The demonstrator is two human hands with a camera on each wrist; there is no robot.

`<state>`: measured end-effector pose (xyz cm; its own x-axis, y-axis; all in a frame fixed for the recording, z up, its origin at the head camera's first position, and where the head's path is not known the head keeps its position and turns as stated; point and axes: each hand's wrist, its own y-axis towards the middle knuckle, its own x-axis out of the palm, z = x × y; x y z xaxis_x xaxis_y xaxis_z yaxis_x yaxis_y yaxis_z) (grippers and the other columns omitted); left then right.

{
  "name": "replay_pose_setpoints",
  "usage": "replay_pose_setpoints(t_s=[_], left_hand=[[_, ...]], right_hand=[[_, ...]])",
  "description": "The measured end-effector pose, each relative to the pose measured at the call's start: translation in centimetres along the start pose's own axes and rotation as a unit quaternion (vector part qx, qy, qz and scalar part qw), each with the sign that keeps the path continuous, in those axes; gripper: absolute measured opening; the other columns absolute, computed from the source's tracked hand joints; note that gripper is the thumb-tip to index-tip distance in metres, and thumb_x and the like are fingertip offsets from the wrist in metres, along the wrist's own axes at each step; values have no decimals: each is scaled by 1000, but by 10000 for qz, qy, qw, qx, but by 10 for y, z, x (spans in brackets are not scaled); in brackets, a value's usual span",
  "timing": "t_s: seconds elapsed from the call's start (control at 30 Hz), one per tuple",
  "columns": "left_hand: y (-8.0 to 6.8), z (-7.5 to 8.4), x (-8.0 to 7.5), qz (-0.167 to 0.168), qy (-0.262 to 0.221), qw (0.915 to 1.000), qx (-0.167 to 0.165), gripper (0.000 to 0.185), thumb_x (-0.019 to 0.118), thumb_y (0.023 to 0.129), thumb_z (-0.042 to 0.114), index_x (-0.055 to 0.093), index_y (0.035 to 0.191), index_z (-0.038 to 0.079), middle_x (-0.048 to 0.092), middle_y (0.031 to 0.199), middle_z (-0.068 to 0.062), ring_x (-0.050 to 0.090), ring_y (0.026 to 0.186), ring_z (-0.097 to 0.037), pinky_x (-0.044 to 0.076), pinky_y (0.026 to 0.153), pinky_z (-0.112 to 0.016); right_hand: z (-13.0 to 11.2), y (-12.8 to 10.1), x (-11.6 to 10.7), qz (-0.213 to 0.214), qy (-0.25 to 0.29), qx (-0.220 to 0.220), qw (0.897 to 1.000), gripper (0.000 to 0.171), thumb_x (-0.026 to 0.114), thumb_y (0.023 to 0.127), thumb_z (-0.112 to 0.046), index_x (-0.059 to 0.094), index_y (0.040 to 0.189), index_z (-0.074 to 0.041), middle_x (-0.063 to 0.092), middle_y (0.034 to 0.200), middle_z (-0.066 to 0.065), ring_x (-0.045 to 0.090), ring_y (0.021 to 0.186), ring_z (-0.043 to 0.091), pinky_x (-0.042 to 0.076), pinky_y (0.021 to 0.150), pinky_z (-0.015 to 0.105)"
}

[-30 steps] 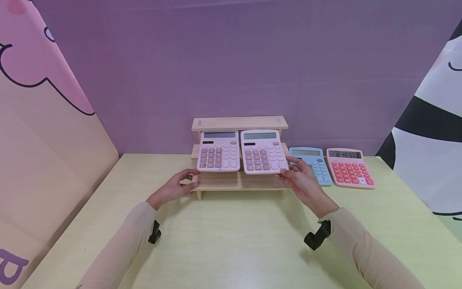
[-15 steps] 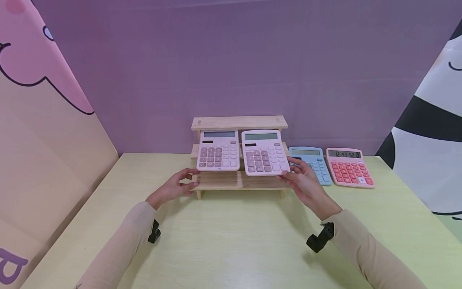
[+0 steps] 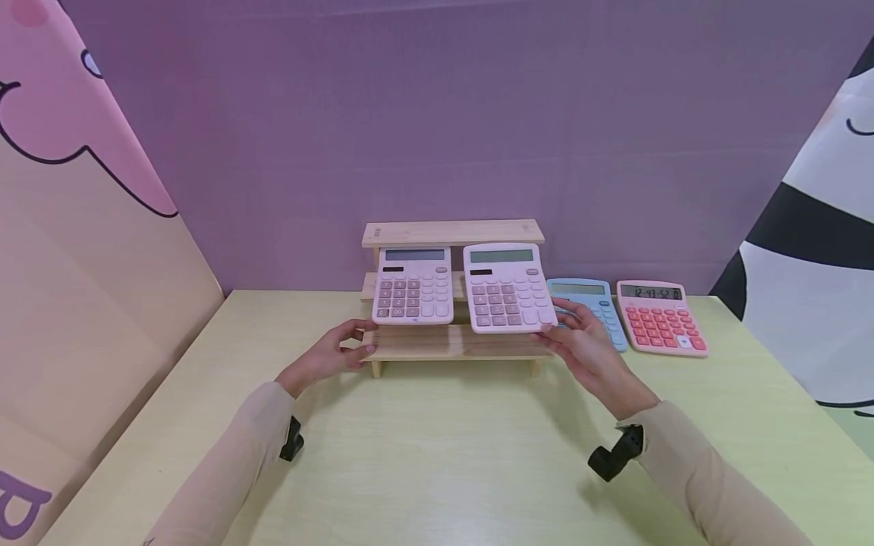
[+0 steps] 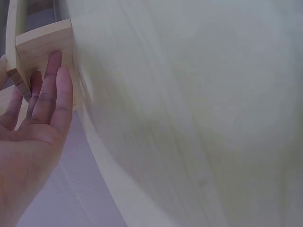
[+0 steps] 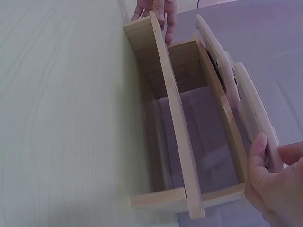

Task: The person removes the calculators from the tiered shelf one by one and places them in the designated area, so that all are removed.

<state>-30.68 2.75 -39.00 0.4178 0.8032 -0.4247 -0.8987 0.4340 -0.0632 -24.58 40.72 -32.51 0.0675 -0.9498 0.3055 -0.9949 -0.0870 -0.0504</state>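
The held calculator (image 3: 510, 288) has shifted rightward; right fingers (image 5: 257, 163) pinch its corner, left fingers (image 4: 63, 97) grip the shelf (image 3: 451, 345); likely light, stiff; take its edges.

12-43-52 on the red-keyed calculator's display (image 3: 652, 293)

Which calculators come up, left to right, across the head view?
First pale pink calculator on the wooden rack, second pale pink calculator held near its lower right corner by the right hand, blue calculator partly behind that hand, pink calculator with coral keys.
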Motion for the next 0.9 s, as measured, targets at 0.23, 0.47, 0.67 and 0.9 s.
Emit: replay_pose_setpoints(t_s=[0.23, 0.47, 0.67, 0.9], left_hand=[[0, -1, -1, -20, -28, 10000, 37, 50, 58, 90, 22, 38, 135, 12, 38, 124, -19, 54, 99, -26, 55, 85, -36], [0, -5, -1, -108, -135, 9996, 235, 50, 56, 91, 20, 36, 136, 9, 38, 121, -19, 56, 95, -25, 54, 85, -38], [-1, -5, -1, -108, -112, 9996, 236, 50, 56, 91, 21, 36, 136, 8, 37, 121, -19, 56, 95, -25, 54, 85, -39], [-1, -4, -1, -77, -96, 9998, 164, 49, 56, 92, 21, 37, 136, 12, 38, 121, -16, 56, 97, -27, 54, 85, -37]], right_hand=[[-5, -5, -12, -45, -46, -120, 9999, 47, 45, 89, 10, 27, 128, -9, 41, 109, 6, 57, 89, 11, 52, 89, 27], [-8, -11, -26, -52, 58, -169, 9998, 47, 50, 88, 7, 31, 127, -10, 42, 108, 5, 60, 87, 10, 54, 83, 25], [-10, -16, -38, -49, 206, -182, 9996, 47, 51, 88, 7, 32, 126, -12, 42, 109, 4, 59, 87, 10, 55, 81, 24], [-15, -21, -51, 5, 195, -122, 9997, 58, 54, 88, 5, 23, 134, -11, 41, 113, 2, 59, 90, 10, 55, 81, 24]])
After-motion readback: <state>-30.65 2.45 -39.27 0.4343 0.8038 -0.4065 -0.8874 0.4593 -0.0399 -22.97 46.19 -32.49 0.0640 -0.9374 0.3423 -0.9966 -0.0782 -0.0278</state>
